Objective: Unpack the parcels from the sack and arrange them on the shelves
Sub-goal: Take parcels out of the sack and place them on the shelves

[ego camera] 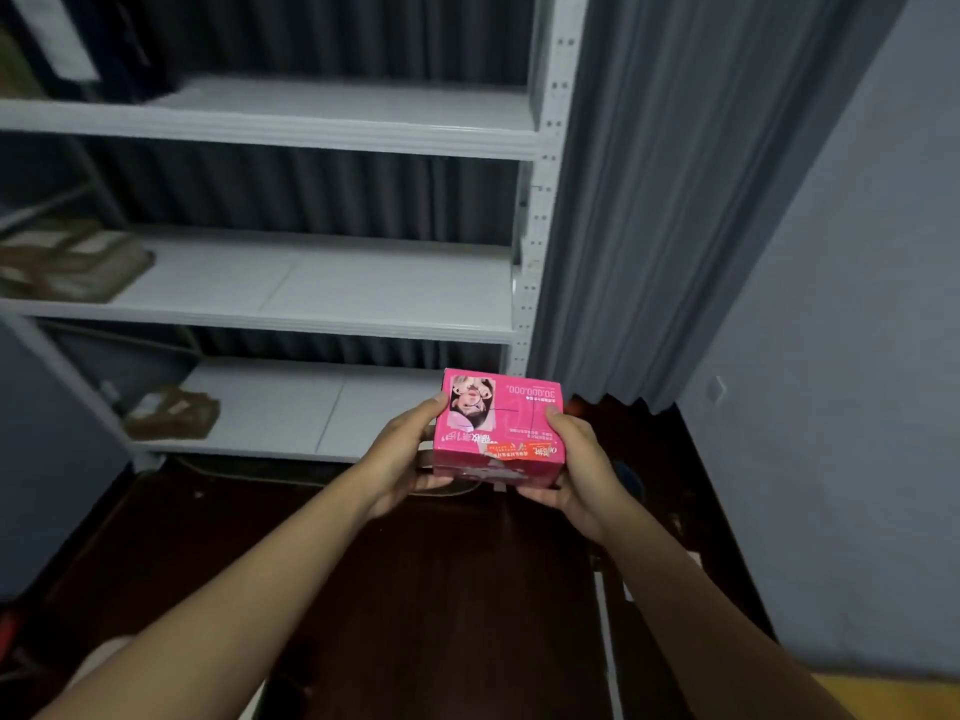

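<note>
A pink printed box (511,420) is held in the air in front of the white metal shelf unit (332,132), level with its lowest board. My left hand (402,459) grips the box's left side, thumb on top. My right hand (576,467) grips its right side the same way, fingers underneath. The print on the box faces me upside down. The sack is out of view.
Brown parcels lie on the shelves: one on the middle board at the left (72,262), one on the lowest board at the left (174,413), and dark items at the top left (78,39). A grey curtain (649,200) hangs right of the shelf. The floor (415,589) is dark wood.
</note>
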